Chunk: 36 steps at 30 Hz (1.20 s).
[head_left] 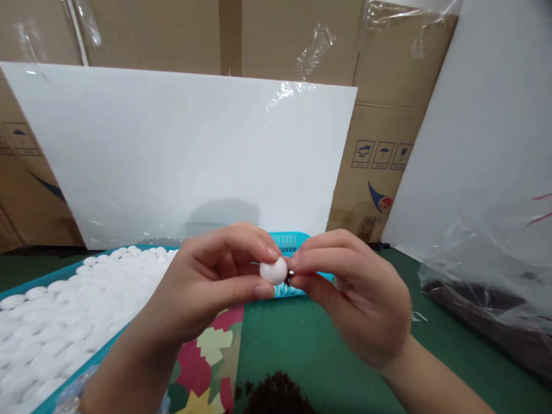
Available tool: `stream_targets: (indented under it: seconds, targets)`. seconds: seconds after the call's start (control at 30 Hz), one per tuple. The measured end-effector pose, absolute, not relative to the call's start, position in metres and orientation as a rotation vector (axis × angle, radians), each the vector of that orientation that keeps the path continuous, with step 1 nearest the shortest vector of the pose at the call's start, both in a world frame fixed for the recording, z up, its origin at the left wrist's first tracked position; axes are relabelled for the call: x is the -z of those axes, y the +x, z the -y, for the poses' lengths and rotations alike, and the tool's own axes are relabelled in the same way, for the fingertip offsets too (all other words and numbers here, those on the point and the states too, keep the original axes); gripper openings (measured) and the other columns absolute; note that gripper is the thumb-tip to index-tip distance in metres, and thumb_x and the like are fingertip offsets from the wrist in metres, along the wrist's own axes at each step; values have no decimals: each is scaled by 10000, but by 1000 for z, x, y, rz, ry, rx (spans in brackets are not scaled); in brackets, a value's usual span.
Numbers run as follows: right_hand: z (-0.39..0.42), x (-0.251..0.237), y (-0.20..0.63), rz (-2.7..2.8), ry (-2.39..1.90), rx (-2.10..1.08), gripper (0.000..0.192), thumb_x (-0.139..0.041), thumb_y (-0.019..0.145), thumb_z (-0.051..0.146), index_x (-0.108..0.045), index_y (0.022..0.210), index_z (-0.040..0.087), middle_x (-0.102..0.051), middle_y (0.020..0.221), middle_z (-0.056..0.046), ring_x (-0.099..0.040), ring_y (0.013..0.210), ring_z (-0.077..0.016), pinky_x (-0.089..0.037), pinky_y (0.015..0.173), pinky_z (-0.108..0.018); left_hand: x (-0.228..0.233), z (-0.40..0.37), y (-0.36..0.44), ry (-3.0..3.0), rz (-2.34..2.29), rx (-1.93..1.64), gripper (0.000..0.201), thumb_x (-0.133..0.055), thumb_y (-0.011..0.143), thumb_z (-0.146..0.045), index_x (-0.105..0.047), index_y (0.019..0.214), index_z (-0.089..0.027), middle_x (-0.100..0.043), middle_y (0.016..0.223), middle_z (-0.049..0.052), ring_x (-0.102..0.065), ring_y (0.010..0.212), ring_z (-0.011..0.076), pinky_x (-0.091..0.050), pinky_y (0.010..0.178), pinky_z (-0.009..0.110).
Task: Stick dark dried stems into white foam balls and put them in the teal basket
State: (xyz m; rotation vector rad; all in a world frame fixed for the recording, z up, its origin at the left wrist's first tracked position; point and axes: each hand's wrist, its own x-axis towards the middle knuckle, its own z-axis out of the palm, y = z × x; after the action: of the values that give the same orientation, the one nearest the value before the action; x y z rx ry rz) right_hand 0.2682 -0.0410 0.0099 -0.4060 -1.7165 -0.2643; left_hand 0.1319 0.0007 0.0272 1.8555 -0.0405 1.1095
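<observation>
A small white ball (273, 271) is pinched between the thumb and fingers of my left hand (215, 264), held up in front of me. My right hand (357, 287) is closed in a pinch at the ball's right side. A tiny dark bit with a pale spot shows at its fingertips; what it is I cannot make out. Behind both hands sits a light-blue perforated basket (290, 240), largely covered by them. Below, at the bottom edge, lies a pile of dark brown crumbly material (280, 395).
To the left, a blue-rimmed tray (92, 368) holds a great many white rounded pieces (81, 310). A clear plastic bag (487, 287) with dark brown contents lies at right. A patterned sheet (202, 362) covers part of the green tabletop (276, 345). A white board (207, 144) leans against cardboard boxes (293, 34).
</observation>
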Motion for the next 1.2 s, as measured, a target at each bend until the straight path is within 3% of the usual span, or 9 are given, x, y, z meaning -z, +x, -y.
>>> stream_targets:
  seconds: [0.4, 0.73, 1.0, 1.2]
  targets:
    - [43, -11, 266, 1740, -393, 296, 87, -491, 706, 79, -547, 651, 43, -548, 621, -55, -476, 616, -66, -402, 603, -96, -26, 1, 131, 1917, 1, -1203, 137, -623, 510, -215, -573, 635, -191, -530, 593, -57, -481, 532, 30, -420, 469, 74]
    - [45, -12, 266, 1714, -400, 311, 79, -474, 722, 94, -521, 660, 105, -516, 627, -28, -484, 601, -57, -419, 593, -90, -30, 7, 136, 1915, -30, -1245, 156, -640, 478, -220, -570, 614, -191, -535, 579, -69, -486, 522, 26, -427, 461, 68]
    - [53, -22, 260, 1719, -391, 431, 285, -307, 807, 142, -525, 628, 177, -503, 562, -8, -511, 504, -55, -444, 500, -92, -28, 8, 134, 1937, -51, -1276, 137, -628, 496, -233, -568, 617, -207, -524, 574, -69, -477, 522, 32, -417, 439, 85]
    - [50, -19, 262, 1758, -390, 439, 138, -384, 756, 86, -490, 676, 124, -502, 605, -29, -509, 567, -60, -434, 556, -88, -28, 5, 134, 1988, -16, -1242, 164, -637, 478, -259, -556, 615, -219, -512, 574, -68, -460, 501, 37, -404, 403, 89]
